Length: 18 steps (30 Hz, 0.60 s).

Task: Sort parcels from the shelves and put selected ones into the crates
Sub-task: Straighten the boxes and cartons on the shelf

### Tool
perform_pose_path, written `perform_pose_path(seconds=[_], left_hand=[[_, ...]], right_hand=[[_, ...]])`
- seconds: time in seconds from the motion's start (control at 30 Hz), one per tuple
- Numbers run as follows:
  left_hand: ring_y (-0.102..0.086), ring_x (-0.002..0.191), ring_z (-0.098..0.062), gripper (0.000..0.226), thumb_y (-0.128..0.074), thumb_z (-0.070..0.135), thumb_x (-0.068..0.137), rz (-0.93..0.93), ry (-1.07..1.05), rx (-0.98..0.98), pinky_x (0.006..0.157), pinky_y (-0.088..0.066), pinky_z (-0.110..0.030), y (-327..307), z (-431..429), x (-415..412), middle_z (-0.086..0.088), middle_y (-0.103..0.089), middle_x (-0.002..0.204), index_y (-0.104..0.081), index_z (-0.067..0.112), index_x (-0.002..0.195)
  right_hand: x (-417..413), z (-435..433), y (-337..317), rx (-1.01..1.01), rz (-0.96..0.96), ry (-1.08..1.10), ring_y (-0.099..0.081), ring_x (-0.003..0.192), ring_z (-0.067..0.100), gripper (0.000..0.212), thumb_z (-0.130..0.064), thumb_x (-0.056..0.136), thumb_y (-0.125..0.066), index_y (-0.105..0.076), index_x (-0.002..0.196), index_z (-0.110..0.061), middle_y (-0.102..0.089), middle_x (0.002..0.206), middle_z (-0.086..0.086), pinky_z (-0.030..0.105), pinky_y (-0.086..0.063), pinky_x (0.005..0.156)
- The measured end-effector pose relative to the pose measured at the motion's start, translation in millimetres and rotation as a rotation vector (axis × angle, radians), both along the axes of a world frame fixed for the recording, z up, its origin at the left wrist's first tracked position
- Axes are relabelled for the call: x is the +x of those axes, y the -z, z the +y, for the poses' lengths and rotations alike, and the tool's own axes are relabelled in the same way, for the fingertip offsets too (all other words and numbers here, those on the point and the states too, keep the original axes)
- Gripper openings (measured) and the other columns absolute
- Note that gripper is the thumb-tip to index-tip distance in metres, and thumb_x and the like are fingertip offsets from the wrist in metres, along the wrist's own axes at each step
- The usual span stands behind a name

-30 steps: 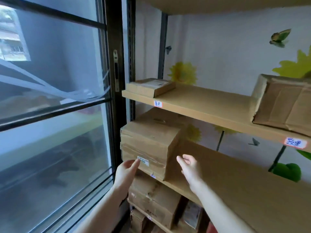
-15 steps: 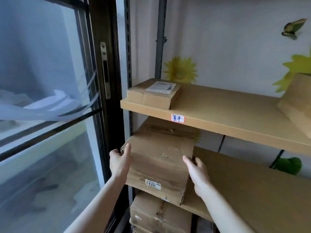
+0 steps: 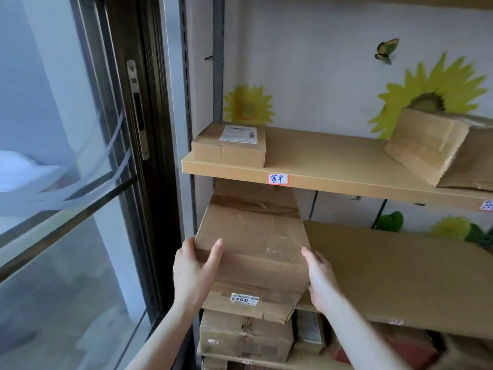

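Observation:
A large worn cardboard parcel [image 3: 253, 247] with a white number label on its front sits at the left end of the middle shelf [image 3: 400, 276], sticking out over the shelf's front edge. My left hand [image 3: 196, 271] grips its near left corner, thumb on top and fingers round the side. My right hand [image 3: 320, 279] presses flat against its right side, fingers straight. No crate is in view.
A small flat parcel [image 3: 229, 145] with a shipping label lies on the upper shelf [image 3: 333, 166], and a bigger brown parcel [image 3: 437, 148] at its right. More parcels [image 3: 245, 337] fill the shelf below. A dark-framed window [image 3: 125, 156] stands close on the left.
Both hands went from reaching toward the parcel to clasping its two sides. The parcel has slid forward, out past the shelf edge. My view has risen and come closer.

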<state>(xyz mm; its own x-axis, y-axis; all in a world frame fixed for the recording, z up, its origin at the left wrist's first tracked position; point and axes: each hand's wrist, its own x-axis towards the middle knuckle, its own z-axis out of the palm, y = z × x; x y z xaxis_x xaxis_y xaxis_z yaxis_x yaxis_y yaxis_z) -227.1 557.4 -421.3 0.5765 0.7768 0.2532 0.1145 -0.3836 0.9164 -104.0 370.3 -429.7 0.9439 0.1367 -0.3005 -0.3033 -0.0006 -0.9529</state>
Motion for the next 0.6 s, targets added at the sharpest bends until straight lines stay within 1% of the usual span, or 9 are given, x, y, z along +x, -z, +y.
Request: perform_pose_path(seconds=[0.13, 0.2, 0.27, 0.33, 0.4, 0.47, 0.5, 0.53, 0.6], left_hand=[[-0.053, 0.099, -0.006, 0.048, -0.045, 0.052, 0.087, -0.136, 0.048, 0.075, 0.085, -0.041, -0.022, -20, -21, -17, 0.001, -0.058, 0.108, -0.059, 0.021, 0.121], [-0.053, 0.102, -0.007, 0.041, -0.042, 0.041, 0.092, -0.214, 0.060, 0.183, 0.092, -0.041, -0.025, -31, -36, -21, 0.002, -0.060, 0.108, -0.063, 0.017, 0.118], [-0.054, 0.098, -0.011, 0.039, -0.043, 0.035, 0.091, -0.243, 0.094, 0.348, 0.091, -0.037, -0.021, -38, -56, -20, 0.002, -0.061, 0.102, -0.067, 0.012, 0.111], [-0.058, 0.095, -0.019, 0.038, -0.045, 0.032, 0.091, -0.228, 0.171, 0.483, 0.088, -0.039, -0.022, -41, -74, -18, -0.003, -0.065, 0.103, -0.068, 0.010, 0.110], [-0.061, 0.095, -0.026, 0.036, -0.046, 0.031, 0.090, -0.157, 0.249, 0.624, 0.086, -0.047, -0.034, -41, -88, -15, -0.005, -0.066, 0.108, -0.067, 0.013, 0.115], [-0.061, 0.102, -0.029, 0.034, -0.048, 0.030, 0.091, -0.067, 0.321, 0.747, 0.087, -0.049, -0.040, -40, -95, -11, -0.005, -0.065, 0.117, -0.063, 0.019, 0.120], [-0.059, 0.108, -0.029, 0.033, -0.049, 0.026, 0.092, -0.042, 0.379, 0.752, 0.091, -0.048, -0.039, -41, -97, -10, -0.006, -0.062, 0.123, -0.062, 0.021, 0.122], [-0.057, 0.114, -0.029, 0.032, -0.049, 0.021, 0.093, -0.038, 0.436, 0.711, 0.095, -0.045, -0.037, -42, -99, -11, -0.008, -0.058, 0.129, -0.062, 0.019, 0.122], [-0.051, 0.123, -0.031, 0.030, -0.052, 0.015, 0.092, -0.047, 0.450, 0.596, 0.099, -0.041, -0.034, -43, -97, -12, -0.015, -0.052, 0.135, -0.063, 0.014, 0.120]], right_hand=[[-10, -24, 5, 0.160, 0.170, 0.048, -0.057, 0.100, 0.022, 0.044, -0.036, 0.088, -0.058, -0.049, 0.128, -0.020, -0.058, 0.115, 0.002, 0.038, -0.043, 0.094], [-16, -40, 14, 0.276, 0.216, 0.051, -0.062, 0.087, 0.021, 0.031, -0.031, 0.091, -0.054, -0.054, 0.119, -0.019, -0.066, 0.099, 0.003, 0.038, -0.052, 0.079], [-22, -55, 24, 0.335, 0.240, 0.030, -0.064, 0.083, 0.019, 0.015, -0.024, 0.095, -0.048, -0.056, 0.107, -0.021, -0.072, 0.083, 0.001, 0.036, -0.054, 0.064], [-25, -68, 32, 0.262, 0.254, 0.047, -0.062, 0.090, 0.023, 0.017, -0.023, 0.096, -0.047, -0.055, 0.110, -0.019, -0.070, 0.092, 0.004, 0.040, -0.054, 0.069], [-24, -79, 35, 0.050, 0.214, 0.088, -0.059, 0.099, 0.030, 0.031, -0.023, 0.094, -0.051, -0.055, 0.121, -0.010, -0.063, 0.109, 0.012, 0.044, -0.051, 0.081], [-25, -86, 27, -0.211, 0.079, 0.105, -0.059, 0.093, 0.028, 0.033, -0.021, 0.092, -0.053, -0.058, 0.122, -0.007, -0.063, 0.112, 0.016, 0.036, -0.049, 0.076], [-25, -89, 20, -0.296, -0.019, 0.123, -0.058, 0.090, 0.026, 0.032, -0.022, 0.091, -0.053, -0.059, 0.119, -0.007, -0.063, 0.114, 0.016, 0.032, -0.046, 0.073], [-25, -90, 10, -0.320, -0.118, 0.138, -0.057, 0.092, 0.025, 0.031, -0.025, 0.091, -0.053, -0.060, 0.116, -0.009, -0.062, 0.117, 0.014, 0.031, -0.044, 0.076], [-26, -89, -15, -0.196, -0.209, 0.127, -0.055, 0.107, 0.025, 0.038, -0.044, 0.087, -0.054, -0.059, 0.116, -0.019, -0.060, 0.122, 0.008, 0.039, -0.042, 0.092]])
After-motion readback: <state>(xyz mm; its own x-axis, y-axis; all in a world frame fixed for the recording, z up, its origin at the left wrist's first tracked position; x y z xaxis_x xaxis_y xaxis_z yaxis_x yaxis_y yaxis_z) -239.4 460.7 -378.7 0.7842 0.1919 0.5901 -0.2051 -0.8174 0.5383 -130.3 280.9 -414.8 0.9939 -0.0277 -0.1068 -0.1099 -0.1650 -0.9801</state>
